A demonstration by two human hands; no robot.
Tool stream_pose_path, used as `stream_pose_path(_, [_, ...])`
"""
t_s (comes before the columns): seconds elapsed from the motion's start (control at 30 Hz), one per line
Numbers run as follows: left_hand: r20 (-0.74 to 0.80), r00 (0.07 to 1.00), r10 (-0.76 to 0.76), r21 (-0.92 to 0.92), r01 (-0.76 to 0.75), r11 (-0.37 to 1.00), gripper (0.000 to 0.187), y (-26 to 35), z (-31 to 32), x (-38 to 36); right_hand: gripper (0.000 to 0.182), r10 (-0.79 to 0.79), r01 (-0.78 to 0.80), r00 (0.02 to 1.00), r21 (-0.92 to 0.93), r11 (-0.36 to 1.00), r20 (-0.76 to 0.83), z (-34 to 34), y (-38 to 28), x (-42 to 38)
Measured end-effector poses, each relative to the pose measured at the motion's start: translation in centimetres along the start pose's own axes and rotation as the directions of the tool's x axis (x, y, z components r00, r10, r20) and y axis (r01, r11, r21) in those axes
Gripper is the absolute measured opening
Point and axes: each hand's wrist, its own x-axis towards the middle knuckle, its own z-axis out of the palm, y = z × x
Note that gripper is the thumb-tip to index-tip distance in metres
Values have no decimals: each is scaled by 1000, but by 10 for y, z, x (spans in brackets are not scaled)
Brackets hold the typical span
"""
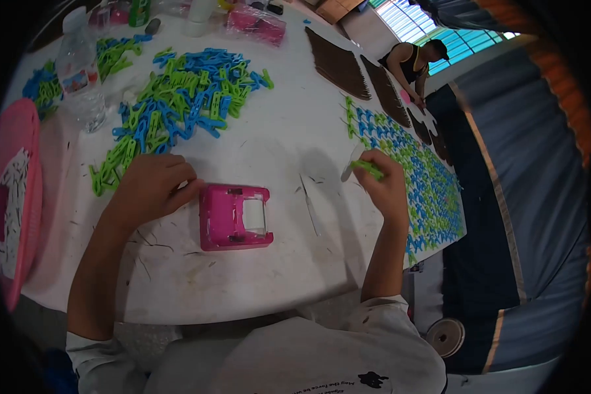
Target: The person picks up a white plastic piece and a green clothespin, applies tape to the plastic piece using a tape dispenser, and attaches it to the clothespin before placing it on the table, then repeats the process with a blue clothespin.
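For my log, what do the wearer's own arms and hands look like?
The left hand and right hand are ungloved, and no watch or bracelet shows at either wrist. The pale grey sleeves stop around the elbows; the right one has a small dark mark. The matching shirt carries a black print with lettering.

We are looking forward and down from the wearer's head, the shirt (276, 358) closest at bottom centre, the table (279, 125) spreading mid-frame, a window (404, 23) lying farther off at upper right.
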Motion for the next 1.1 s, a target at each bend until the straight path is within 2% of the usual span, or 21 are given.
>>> stream_pose_path(0.03, [19, 999, 27, 10, -28, 1000, 19, 0, 2, 0, 17, 104, -97, 994, 155, 983, -43, -1, 20, 2])
stream_pose_path(0.07, [-17, 1000, 14, -9, -14, 1000, 17, -1, 4, 0, 17, 121, -107, 990, 171, 979, -71, 1, 37, 4])
stream_pose_path(0.13, [-22, 1000, 22, -14, -22, 1000, 16, 4, 2, 3, 20, 262, -158, 948, 448, 880, -180, 8, 62, 8])
stream_pose_path(0.2, [-92, 995, 45, 8, -44, 999, 15, 11, -3, 6, 26, 316, -189, 927, 477, 858, -202, 14, 76, 6])
stream_pose_path(0.27, [-69, 996, 60, 46, -56, 997, 16, 15, -5, 6, 27, 487, -327, 842, 502, 801, -230, 20, 89, 6])
stream_pose_path(0.3, [-68, 996, 57, 66, -53, 996, 16, 16, -5, 7, 27, 498, -322, 832, 521, 791, -243, 23, 100, 6])
stream_pose_path(0.37, [-45, 996, 72, 83, -68, 994, 15, 19, -6, 9, 32, 560, -372, 767, 493, 787, -315, 30, 122, 1])
stream_pose_path(0.5, [-41, 997, 58, 118, -53, 992, 15, 22, -7, 10, 30, 605, -427, 737, 487, 762, -301, 44, 139, -11])
stream_pose_path(0.57, [-31, 998, 53, 113, -49, 992, 15, 23, -8, 10, 30, 608, -513, 738, 341, 788, -292, 52, 145, -13])
stream_pose_path(0.67, [-27, 998, 48, 107, -45, 993, 15, 20, -9, 10, 30, 605, -508, 707, 333, 794, -365, 58, 150, -12])
stream_pose_path(0.77, [-22, 999, 50, 110, -47, 993, 15, 17, -10, 9, 31, 667, -543, 671, 397, 739, -324, 51, 136, -12])
stream_pose_path(0.8, [-27, 998, 53, 112, -50, 992, 15, 16, -10, 10, 31, 670, -546, 669, 399, 737, -322, 52, 140, -12])
stream_pose_path(0.87, [-22, 998, 58, 130, -55, 990, 15, 16, -11, 11, 30, 545, -467, 706, 282, 838, -452, 56, 150, -15])
stream_pose_path(0.9, [-21, 998, 66, 146, -62, 987, 14, 17, -12, 10, 30, 552, -473, 707, 285, 834, -443, 58, 152, -20])
stream_pose_path(0.97, [-29, 997, 73, 143, -68, 987, 14, 17, -13, 11, 29, 488, -494, 692, 145, 857, -532, 52, 158, -16])
stream_pose_path(1.1, [-36, 998, 56, 121, -51, 991, 14, 17, -13, 10, 31, 575, -553, 671, 200, 809, -469, 41, 154, -21])
